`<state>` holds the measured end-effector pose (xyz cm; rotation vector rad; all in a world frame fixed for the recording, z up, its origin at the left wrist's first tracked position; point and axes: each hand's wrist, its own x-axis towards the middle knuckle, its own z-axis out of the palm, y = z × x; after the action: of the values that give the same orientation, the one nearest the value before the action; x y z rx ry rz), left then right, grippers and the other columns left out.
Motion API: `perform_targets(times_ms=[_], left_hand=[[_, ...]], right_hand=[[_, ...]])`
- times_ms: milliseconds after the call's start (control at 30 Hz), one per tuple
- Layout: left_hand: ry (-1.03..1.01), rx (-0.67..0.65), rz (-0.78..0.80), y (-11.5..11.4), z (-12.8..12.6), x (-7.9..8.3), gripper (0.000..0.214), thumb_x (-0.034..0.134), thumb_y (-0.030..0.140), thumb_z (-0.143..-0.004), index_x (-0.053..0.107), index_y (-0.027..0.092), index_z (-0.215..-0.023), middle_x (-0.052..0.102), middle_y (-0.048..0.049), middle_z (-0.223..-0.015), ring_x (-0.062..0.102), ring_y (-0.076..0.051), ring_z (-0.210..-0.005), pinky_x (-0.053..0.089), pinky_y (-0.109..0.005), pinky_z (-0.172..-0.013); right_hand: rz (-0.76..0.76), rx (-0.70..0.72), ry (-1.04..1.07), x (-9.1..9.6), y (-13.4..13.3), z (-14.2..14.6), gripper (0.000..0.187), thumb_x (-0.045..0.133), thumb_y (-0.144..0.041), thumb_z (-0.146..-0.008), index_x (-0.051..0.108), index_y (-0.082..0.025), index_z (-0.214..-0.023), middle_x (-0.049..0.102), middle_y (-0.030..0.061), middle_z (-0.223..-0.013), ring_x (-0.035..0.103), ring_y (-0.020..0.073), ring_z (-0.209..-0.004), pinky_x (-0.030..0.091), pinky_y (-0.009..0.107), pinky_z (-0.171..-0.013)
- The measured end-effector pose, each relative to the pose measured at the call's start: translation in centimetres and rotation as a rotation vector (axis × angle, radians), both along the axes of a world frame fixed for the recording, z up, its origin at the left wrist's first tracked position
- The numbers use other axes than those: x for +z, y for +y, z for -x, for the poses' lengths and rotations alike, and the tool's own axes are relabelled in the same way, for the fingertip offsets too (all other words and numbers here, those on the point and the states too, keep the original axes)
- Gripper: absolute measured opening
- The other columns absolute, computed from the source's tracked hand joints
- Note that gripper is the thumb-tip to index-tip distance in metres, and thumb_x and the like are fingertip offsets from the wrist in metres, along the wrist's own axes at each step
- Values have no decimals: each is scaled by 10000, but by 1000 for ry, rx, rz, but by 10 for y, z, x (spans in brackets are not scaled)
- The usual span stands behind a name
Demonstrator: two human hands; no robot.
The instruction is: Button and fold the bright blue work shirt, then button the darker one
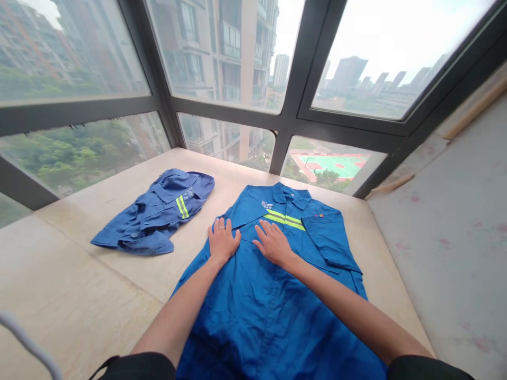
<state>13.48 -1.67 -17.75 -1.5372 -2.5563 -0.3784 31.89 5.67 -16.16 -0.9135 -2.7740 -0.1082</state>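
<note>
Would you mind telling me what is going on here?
A person has the left hand and right hand resting open on a blue jacket, spread front up on a pale surface by the windows. The right hand is just below the yellow stripes. A second jacket lies bunched to the left, untouched.

both hands (pixel 223 244) lie on a blue jacket (pixel 261 295) near a folded garment (pixel 160 211).

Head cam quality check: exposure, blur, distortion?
Head view, exposure: sky nearly white, blue jacket darker toward the bottom edge; head view, sharpness: left hand and right hand fairly clear, distant buildings hazy, pale cable soft; head view, geometry: window frame leans, wide-angle-like.
</note>
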Motion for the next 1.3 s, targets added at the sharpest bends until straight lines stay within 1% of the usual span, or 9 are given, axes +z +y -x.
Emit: perform_targets(times_ms=[67, 133, 200, 267, 333, 567, 733, 1100, 1300], left_hand=[[-5, -5, 12, 1, 1, 0, 619, 326, 476, -937, 496, 135, -1425, 434, -192, -1519, 340, -333, -1458, 311, -588, -1181], [-3, -14, 21, 3, 2, 0, 629, 312, 482, -936, 484, 135, -1432, 422, -197, -1527, 327, -335, -1466, 306, -602, -1177], [0, -36, 39, 7, 4, 1, 642, 298, 490, -935, 467, 132, -1441, 408, -201, -1535, 311, -336, -1475, 286, -622, -1181], [-14, -62, 76, 13, 5, 2, 658, 279, 496, -938, 444, 126, -1456, 379, -200, -1553, 283, -335, -1490, 248, -642, -1197], [-32, -80, 114, 18, 4, 3, 677, 263, 501, -939, 417, 117, -1475, 347, -199, -1571, 252, -333, -1505, 205, -642, -1218], [-48, -89, 145, 27, -2, 5, 700, 248, 501, -939, 382, 96, -1494, 314, -210, -1584, 220, -338, -1516, 177, -603, -1244], [-44, -68, 135, 30, -10, 4, 703, 245, 491, -939, 381, 81, -1494, 317, -222, -1578, 222, -349, -1512, 192, -612, -1233], [-80, -39, 133, 44, -27, 5, 718, 232, 493, -936, 355, 78, -1509, 289, -226, -1590, 210, -350, -1514, 165, -637, -1229], [-77, -54, 186, 41, -36, 17, 676, 243, 469, -954, 366, 103, -1509, 287, -215, -1594, 165, -345, -1529, 91, -650, -1237]], right_hand=[[30, -51, -1, -8, -6, -40, 585, 382, -499, -999, 475, -167, -1471, 335, 150, -1581, 349, 297, -1461, 291, 494, -1206], [88, -99, -26, -16, -1, -78, 604, 360, -529, -1001, 471, -180, -1481, 330, 148, -1582, 341, 298, -1472, 292, 513, -1209], [151, -64, -46, -22, 10, -111, 591, 330, -528, -1013, 399, -242, -1526, 288, 104, -1606, 294, 265, -1501, 290, 510, -1217], [182, -63, -50, -26, 22, -134, 599, 322, -536, -1014, 365, -253, -1540, 272, 89, -1613, 277, 251, -1509, 276, 513, -1226], [188, -78, -44, -28, 30, -146, 623, 311, -545, -1013, 357, -222, -1544, 266, 97, -1612, 263, 247, -1514, 258, 507, -1238], [181, -67, -40, -30, 42, -152, 648, 274, -561, -1014, 363, -197, -1542, 266, 90, -1611, 254, 246, -1517, 234, 493, -1252], [180, -30, -16, -32, 57, -160, 631, 305, -549, -1012, 374, -207, -1537, 280, 87, -1606, 266, 238, -1513, 247, 496, -1252], [190, -35, -18, -28, 79, -173, 595, 286, -486, -1019, 401, -193, -1524, 303, 77, -1600, 289, 239, -1505, 263, 497, -1248], [126, -114, 0, -28, 75, -173, 518, 314, -325, -1000, 528, -110, -1421, 439, 109, -1525, 408, 233, -1441, 324, 434, -1233]])
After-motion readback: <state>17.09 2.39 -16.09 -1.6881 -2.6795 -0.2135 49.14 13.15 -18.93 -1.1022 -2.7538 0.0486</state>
